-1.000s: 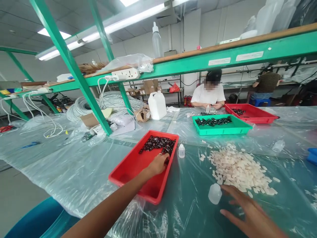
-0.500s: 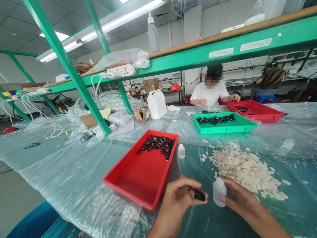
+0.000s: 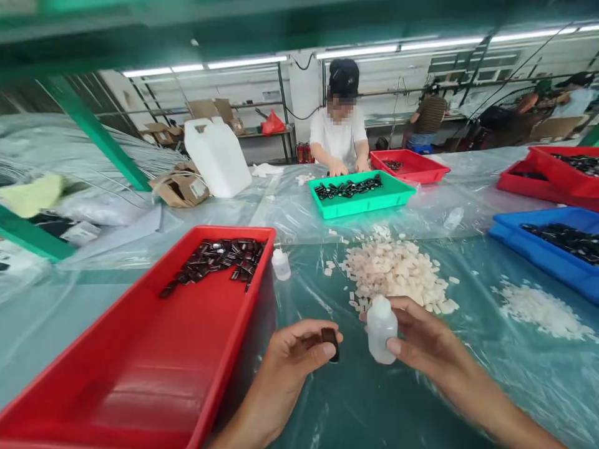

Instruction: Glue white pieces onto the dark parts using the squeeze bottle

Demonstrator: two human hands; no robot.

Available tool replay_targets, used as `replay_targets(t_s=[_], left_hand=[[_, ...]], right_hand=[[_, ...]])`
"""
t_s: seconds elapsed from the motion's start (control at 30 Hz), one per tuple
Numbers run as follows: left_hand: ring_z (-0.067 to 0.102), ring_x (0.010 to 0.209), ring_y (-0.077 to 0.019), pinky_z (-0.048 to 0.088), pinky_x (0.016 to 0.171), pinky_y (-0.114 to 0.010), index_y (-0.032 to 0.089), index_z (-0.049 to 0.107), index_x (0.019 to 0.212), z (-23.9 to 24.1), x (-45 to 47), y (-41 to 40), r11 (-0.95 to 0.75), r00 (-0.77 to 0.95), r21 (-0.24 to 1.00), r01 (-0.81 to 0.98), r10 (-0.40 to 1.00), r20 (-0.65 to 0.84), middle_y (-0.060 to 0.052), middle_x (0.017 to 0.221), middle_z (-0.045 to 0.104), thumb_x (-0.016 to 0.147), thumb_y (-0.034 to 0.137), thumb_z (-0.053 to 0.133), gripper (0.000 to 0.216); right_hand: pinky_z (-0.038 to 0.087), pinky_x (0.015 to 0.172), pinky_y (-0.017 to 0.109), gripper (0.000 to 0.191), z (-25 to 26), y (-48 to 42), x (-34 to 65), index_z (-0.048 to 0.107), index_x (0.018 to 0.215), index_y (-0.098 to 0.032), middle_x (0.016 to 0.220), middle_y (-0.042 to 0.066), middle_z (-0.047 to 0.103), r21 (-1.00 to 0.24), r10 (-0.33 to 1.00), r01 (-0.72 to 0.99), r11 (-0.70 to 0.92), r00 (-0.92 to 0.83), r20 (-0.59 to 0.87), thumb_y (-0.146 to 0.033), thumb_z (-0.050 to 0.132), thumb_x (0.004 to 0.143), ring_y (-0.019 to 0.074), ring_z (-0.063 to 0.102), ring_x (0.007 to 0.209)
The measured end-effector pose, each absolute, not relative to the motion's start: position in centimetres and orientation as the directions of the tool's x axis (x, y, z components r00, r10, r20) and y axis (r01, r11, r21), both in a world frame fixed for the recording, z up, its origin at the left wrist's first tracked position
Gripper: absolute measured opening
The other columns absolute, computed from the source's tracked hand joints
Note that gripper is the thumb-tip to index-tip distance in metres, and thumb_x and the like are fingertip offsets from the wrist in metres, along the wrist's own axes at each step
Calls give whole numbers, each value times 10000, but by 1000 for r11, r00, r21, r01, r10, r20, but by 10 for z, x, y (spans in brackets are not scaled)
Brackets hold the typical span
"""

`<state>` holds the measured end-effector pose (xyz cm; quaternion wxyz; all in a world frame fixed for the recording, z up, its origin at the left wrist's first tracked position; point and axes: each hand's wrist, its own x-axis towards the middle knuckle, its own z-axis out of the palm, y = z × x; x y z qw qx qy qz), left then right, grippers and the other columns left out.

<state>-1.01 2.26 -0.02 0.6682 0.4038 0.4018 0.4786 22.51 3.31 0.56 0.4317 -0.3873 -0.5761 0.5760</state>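
Note:
Between thumb and fingers, my left hand (image 3: 297, 355) pinches a small black plastic piece (image 3: 330, 344), held above the green tabletop. Just to its right, my right hand (image 3: 418, 330) grips a translucent white squeeze bottle (image 3: 382, 330) upright, with its narrow top uncovered by the fingers. A gap separates the bottle from the black piece. Behind the bottle lies a heap of small pale flat pieces (image 3: 397, 268). At left, a red tray (image 3: 154, 374) has many similar black pieces (image 3: 219, 259) gathered at its far end. Against its right side stands a second small white bottle (image 3: 281, 264).
Across the table a co-worker (image 3: 339, 125) in a white shirt works behind a green tray (image 3: 369, 202) and another red tray (image 3: 412, 168). A blue tray (image 3: 552, 249) and a smaller white pile (image 3: 543, 312) lie at right. A white jug (image 3: 218, 156) stands at back left.
My view has swung right and down, bringing the blue tray and white pile into sight. The black piece has turned more upright in my left hand. Both hands keep their hold.

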Motion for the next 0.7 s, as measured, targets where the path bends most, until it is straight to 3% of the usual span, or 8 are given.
replay_targets(t_s=[0.17,0.27,0.4,0.53,0.7], left_hand=[[659,901,-175,528,802,-235,264,857,923,1,-9,22,205,225,943,-262,963,-146,-19,984,763,844,265,822,86],[675,770,-163,574,692,-231,307,855,993,1,-8,22,123,209,976,-182,974,-84,-11,916,748,880,234,778,155],[733,812,-144,585,727,-185,405,787,1167,-3,-12,20,-171,104,978,117,982,159,32,953,769,905,138,740,377],[766,894,-160,574,786,-175,334,769,1167,-4,-16,20,-383,121,842,381,923,365,8,1041,788,907,76,716,371],[755,894,-181,583,780,-212,258,746,1120,-2,-17,23,-504,202,763,404,863,464,-35,1021,766,912,20,679,324]], right_hand=[[666,834,354,319,1,23,224,566,1322,-426,1263,22,647,-998,925,-32,52,-376,60,-389,609,1009,208,700,1068],[664,838,313,380,2,23,226,555,1336,-476,1285,-3,668,-945,923,250,212,-368,110,-376,654,983,198,729,1052],[631,905,244,418,3,23,224,554,1345,-440,1282,-16,712,-702,898,566,433,-335,284,-375,687,954,192,724,1126],[646,773,180,324,3,22,222,577,1286,-372,1170,-10,752,-621,882,626,472,-331,336,-393,654,972,166,766,972],[621,920,211,352,4,20,226,566,1327,-357,1303,11,681,-529,842,657,537,-384,378,-366,643,984,186,707,1163]])
